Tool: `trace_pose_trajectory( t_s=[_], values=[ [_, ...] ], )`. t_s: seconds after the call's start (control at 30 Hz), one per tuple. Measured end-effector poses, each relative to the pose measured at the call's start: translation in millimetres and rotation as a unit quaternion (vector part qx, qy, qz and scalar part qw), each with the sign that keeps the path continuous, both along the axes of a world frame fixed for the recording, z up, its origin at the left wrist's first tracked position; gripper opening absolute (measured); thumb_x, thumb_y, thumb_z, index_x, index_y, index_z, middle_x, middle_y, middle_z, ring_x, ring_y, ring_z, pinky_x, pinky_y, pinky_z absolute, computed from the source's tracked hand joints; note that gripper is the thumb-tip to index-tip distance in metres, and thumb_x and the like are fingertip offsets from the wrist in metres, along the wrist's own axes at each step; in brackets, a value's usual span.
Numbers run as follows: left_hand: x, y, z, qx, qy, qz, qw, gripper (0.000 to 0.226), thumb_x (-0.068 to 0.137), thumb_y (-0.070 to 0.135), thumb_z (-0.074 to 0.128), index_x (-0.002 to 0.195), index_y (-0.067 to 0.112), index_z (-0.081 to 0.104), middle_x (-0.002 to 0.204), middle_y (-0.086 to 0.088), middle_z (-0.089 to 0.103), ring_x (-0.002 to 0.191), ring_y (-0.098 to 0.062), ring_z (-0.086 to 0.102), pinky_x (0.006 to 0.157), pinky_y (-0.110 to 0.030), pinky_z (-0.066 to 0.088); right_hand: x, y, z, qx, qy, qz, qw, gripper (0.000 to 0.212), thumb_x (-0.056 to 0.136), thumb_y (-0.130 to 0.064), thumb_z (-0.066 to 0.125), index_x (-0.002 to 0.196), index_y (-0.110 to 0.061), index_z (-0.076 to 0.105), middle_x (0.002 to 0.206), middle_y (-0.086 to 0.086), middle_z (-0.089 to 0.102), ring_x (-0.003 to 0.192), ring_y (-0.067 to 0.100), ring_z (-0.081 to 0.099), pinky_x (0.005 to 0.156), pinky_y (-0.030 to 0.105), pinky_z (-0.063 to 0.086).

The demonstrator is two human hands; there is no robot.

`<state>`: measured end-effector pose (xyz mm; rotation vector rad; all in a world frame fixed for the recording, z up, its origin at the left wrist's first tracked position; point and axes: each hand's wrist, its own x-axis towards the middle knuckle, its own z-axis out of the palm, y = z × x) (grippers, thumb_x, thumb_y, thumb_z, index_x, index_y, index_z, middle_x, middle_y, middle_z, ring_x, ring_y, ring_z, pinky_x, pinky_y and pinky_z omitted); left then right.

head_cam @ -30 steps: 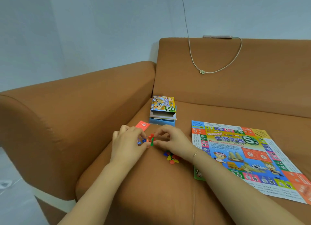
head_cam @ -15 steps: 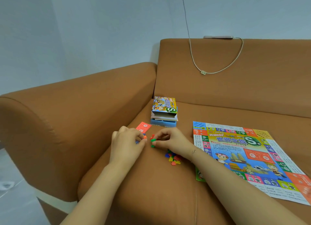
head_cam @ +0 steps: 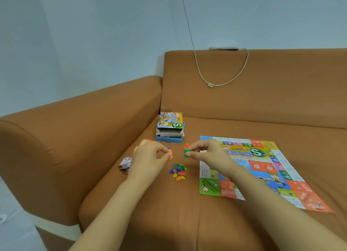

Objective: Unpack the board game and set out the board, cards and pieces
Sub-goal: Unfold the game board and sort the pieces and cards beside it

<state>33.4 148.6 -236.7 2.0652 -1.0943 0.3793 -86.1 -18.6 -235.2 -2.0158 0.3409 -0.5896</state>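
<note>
While the left hand [head_cam: 150, 157] pinches orange and blue pawns [head_cam: 169, 150] and the right hand [head_cam: 208, 153] pinches green and red ones [head_cam: 186, 150], the loose piece pile [head_cam: 178, 172] lies on the sofa [head_cam: 93, 138] between both wrists, equally near; the board [head_cam: 262, 168] spreads rightward. Pawn shapes are too small to make out.

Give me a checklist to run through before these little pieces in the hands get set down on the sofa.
1. Left hand pinches orange and blue pieces: ok.
2. Right hand pinches green and red pieces: ok.
3. The two sets of pieces are apart: ok.
4. Game board lies unfolded and flat on the sofa seat: ok.
5. Bare seat between the pile of loose pieces and the game box: ok.
6. Stack of paper money, partly hidden behind the left hand, tidy: cannot tell.
</note>
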Motion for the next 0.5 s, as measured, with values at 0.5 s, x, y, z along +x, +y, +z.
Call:
trace_pose_trajectory(
  t_s=[0.5],
  values=[
    [-170.1,-127.6,-5.3,0.024,0.071,-0.194,0.978,0.01,0.082,0.031,0.067,0.077,0.025,0.073,0.088,0.013,0.069,0.099,-0.011,0.048,0.082,-0.026,0.037,-238.1,-100.3,6.5,-0.055,0.077,-0.174,0.98,0.004,0.074,-0.02,0.079,0.075,-0.023,0.076,0.08,0.0,0.074,0.074,0.006,0.058,0.074,0.03,0.046]
  ],
)
